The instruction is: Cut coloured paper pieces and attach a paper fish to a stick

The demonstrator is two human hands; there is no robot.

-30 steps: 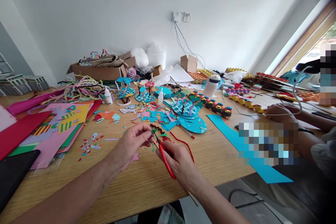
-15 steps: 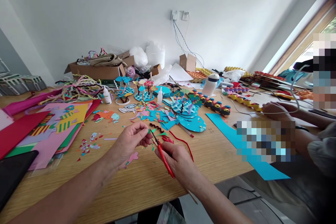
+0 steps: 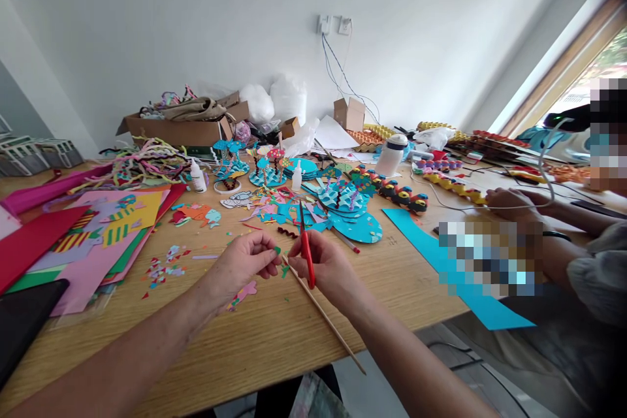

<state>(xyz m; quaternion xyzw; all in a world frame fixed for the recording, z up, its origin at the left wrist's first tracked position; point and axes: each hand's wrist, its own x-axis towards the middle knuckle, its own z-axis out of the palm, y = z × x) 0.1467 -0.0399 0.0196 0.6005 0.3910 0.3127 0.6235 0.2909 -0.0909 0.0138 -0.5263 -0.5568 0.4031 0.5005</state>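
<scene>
My left hand (image 3: 252, 258) pinches a small piece of green paper (image 3: 277, 251) between thumb and fingertips. Close beside it, my right hand (image 3: 327, 266) grips red-handled scissors (image 3: 307, 258), whose dark blades point up and away from the paper. Under my right hand a thin wooden stick (image 3: 330, 324) lies slantwise and sticks out past the table's front edge. Green scraps (image 3: 285, 270) lie between the hands. A pink paper cutout (image 3: 247, 292) is partly hidden behind my left wrist, and a brown twisted pipe cleaner (image 3: 287, 232) lies just beyond the fingers.
Coloured paper sheets (image 3: 88, 261) are stacked at left. Glue bottles (image 3: 198, 176), blue paper scraps (image 3: 284, 211) and honeycomb-paper decorations (image 3: 343, 199) stand behind the hands. At right lie a blue paper strip (image 3: 435, 261) and another person's hands (image 3: 514, 202). A cardboard box (image 3: 176, 130) sits against the wall.
The scissors have swung from pointing at the green paper to pointing upward, away from it. My right hand has turned and risen slightly. My left hand keeps its pinch.
</scene>
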